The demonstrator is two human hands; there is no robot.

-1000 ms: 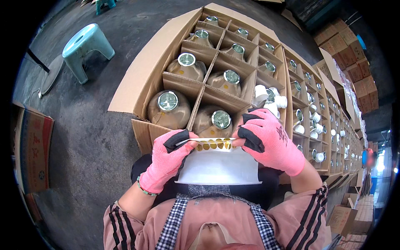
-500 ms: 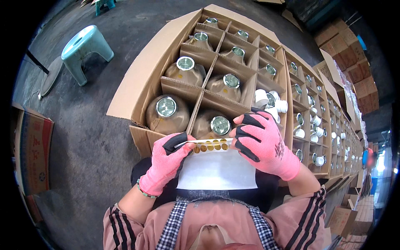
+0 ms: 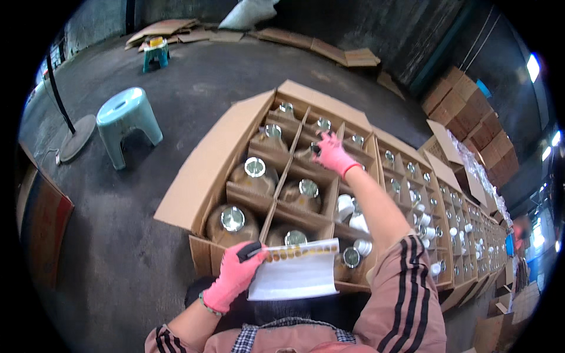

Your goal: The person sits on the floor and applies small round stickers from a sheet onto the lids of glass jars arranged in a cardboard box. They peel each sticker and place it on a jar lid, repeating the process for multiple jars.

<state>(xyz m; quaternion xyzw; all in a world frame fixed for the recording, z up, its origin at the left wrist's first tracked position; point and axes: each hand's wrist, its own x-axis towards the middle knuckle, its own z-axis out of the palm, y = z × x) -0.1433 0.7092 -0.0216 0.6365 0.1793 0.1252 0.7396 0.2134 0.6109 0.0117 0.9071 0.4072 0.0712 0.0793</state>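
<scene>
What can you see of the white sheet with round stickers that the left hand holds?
The sticker sheet is a white, slightly curved paper with one row of small round golden stickers along its top edge; the rest looks bare. The left hand, in a pink glove, pinches its left edge. It is held above the near rim of the open cardboard box, partly covering a brown jar with a silver lid.
</scene>
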